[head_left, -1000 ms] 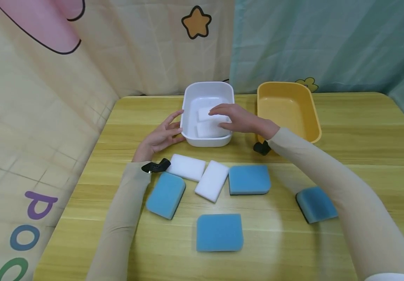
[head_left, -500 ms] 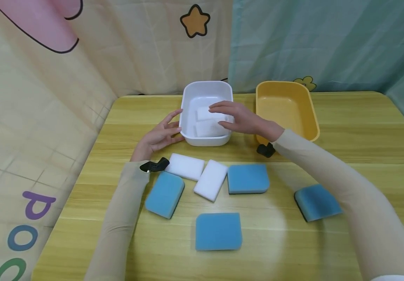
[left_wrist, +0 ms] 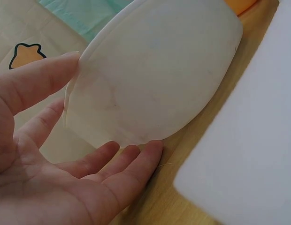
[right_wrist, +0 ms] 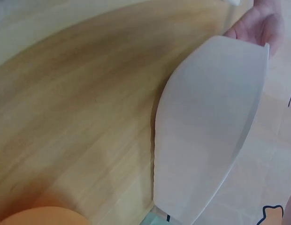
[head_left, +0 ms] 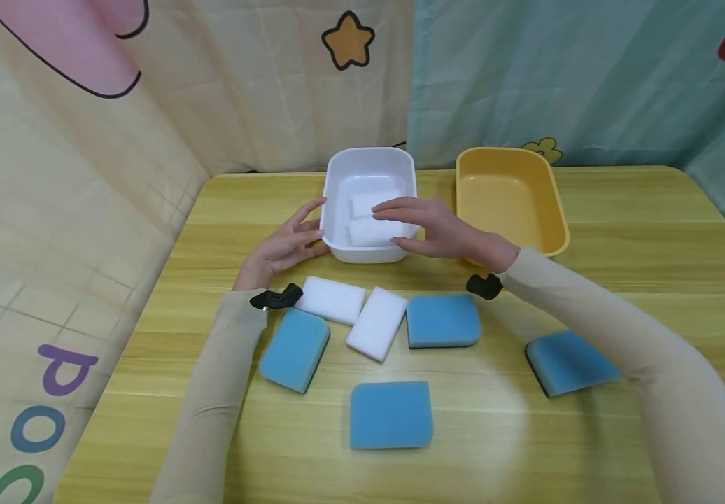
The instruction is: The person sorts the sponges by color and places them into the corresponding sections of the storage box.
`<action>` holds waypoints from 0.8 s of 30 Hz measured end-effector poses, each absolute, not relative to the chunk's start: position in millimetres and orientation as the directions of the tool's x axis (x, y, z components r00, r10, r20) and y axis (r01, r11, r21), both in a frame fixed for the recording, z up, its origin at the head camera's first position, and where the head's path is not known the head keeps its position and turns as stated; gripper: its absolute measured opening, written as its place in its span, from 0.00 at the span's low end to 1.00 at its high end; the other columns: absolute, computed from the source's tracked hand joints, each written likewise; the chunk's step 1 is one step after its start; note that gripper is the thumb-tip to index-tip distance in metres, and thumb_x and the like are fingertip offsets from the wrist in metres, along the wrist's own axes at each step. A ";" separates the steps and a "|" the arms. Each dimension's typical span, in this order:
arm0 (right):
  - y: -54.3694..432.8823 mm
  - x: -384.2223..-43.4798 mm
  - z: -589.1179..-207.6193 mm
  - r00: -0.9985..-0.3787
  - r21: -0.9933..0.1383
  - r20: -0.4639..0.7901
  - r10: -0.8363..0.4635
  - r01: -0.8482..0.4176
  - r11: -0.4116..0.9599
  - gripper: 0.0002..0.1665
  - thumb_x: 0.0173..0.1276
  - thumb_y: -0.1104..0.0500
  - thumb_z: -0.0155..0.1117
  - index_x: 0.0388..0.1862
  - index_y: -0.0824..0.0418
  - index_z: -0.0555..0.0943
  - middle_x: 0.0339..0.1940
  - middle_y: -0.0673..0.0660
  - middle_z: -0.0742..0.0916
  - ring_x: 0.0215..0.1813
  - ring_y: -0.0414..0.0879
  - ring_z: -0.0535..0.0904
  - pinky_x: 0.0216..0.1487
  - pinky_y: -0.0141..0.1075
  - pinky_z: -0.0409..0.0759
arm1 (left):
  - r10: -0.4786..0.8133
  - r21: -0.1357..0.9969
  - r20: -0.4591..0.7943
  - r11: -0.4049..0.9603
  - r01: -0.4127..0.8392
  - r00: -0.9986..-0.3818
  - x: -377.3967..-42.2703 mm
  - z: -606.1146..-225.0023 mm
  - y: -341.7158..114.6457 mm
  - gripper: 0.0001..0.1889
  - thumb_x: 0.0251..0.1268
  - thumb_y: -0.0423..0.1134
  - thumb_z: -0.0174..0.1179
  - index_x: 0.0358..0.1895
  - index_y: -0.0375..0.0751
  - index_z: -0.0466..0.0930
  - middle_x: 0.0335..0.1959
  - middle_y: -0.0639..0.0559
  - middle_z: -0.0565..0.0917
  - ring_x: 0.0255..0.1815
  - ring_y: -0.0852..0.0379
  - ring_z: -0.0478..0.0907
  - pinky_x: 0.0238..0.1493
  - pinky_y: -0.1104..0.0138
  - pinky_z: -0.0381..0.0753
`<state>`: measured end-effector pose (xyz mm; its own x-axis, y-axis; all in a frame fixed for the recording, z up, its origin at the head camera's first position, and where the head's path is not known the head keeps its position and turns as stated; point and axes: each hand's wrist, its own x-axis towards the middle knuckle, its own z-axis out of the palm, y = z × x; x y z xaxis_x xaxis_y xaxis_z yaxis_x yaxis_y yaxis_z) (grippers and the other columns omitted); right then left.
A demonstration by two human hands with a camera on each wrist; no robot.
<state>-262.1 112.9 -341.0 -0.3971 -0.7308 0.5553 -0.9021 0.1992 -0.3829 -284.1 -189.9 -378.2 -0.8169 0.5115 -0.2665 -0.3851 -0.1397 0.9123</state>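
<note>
My left hand [head_left: 283,246] touches the left side of a white plastic bin [head_left: 371,255] with spread, nearly straight fingers. In the left wrist view, its fingertips [left_wrist: 152,150] rest against the bin's outer wall. My right hand [head_left: 432,225] is over the bin's right rim, fingers extended, with nothing in its grasp. Inside the bin lie two white sponges, a rear one [head_left: 362,204] and a front one [head_left: 371,232]. Two more white sponges, one lying crosswise [head_left: 332,299] and one slanted [head_left: 378,323], are on the table in front of the bin.
A yellow bin [head_left: 507,203] stands right of the white one. Several blue sponges with dark undersides are spread over the wooden table: at left [head_left: 295,350], middle [head_left: 443,320], front [head_left: 391,415] and right beside the sleeve [head_left: 567,362]. Printed curtains hang behind the table.
My right hand has drawn slightly back toward me and to the right from over the bin. The left hand stays at the bin's side; sponges have not moved.
</note>
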 end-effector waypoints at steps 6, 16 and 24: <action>114.9 -253.1 -343.3 -0.411 -0.412 0.530 -0.741 -0.889 0.199 0.29 0.52 0.69 0.70 0.56 0.66 0.77 0.55 0.63 0.82 0.58 0.55 0.78 0.55 0.50 0.78 | 0.512 0.909 -0.273 -0.139 -0.393 -0.814 -284.0 -377.8 -189.7 0.33 0.69 0.25 0.45 0.70 0.64 0.55 0.59 0.52 0.67 0.54 0.56 0.71 0.53 0.64 0.77; 118.7 -245.9 -348.4 -0.365 -0.406 0.509 -0.779 -0.900 0.156 0.29 0.50 0.66 0.73 0.54 0.67 0.78 0.54 0.60 0.83 0.58 0.51 0.78 0.55 0.47 0.79 | 0.500 0.906 -0.286 -0.138 -0.401 -0.818 -285.3 -375.2 -188.9 0.34 0.68 0.25 0.47 0.71 0.65 0.55 0.62 0.50 0.65 0.55 0.56 0.71 0.55 0.63 0.76; 116.1 -235.6 -352.5 -0.345 -0.422 0.382 -0.857 -0.890 0.170 0.31 0.53 0.61 0.73 0.57 0.62 0.77 0.57 0.58 0.82 0.60 0.50 0.77 0.57 0.45 0.78 | 0.494 0.905 -0.293 -0.134 -0.404 -0.819 -285.3 -376.8 -188.2 0.34 0.68 0.25 0.47 0.71 0.65 0.55 0.61 0.50 0.65 0.53 0.56 0.72 0.53 0.63 0.77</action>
